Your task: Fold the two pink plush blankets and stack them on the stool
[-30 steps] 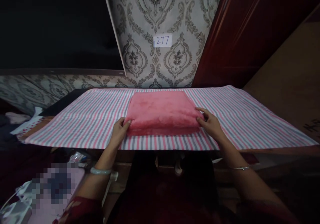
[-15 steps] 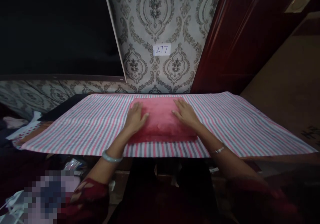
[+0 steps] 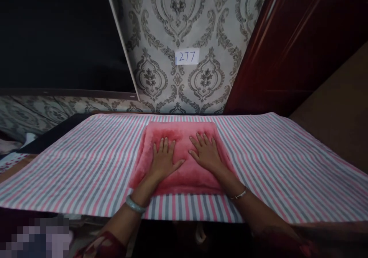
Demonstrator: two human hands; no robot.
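Observation:
A plush pink-red folded blanket (image 3: pixel 184 181) lies as a flat, thick rectangle in the middle of the table. Under it spreads a cloth with pink, grey and white stripes (image 3: pixel 97 158). My left hand (image 3: pixel 165 160) rests flat on the left part of the blanket, fingers spread and pointing away from me. On the right part lies my right hand (image 3: pixel 207 152), also palm down with its fingers apart. Neither hand grips anything. The pile looks darker in patches around my fingertips.
Behind the table is a patterned wall with a paper label reading 277 (image 3: pixel 187 56). A large dark screen (image 3: pixel 57 35) stands at the back left. To the right are a dark red wooden panel (image 3: pixel 276 51) and a brown board (image 3: pixel 339 112). The table's front edge is close to me.
Both hands have slid from the blanket's far side corners toward its middle and nearer to me. The camera view has moved closer to the table. The blanket stays folded.

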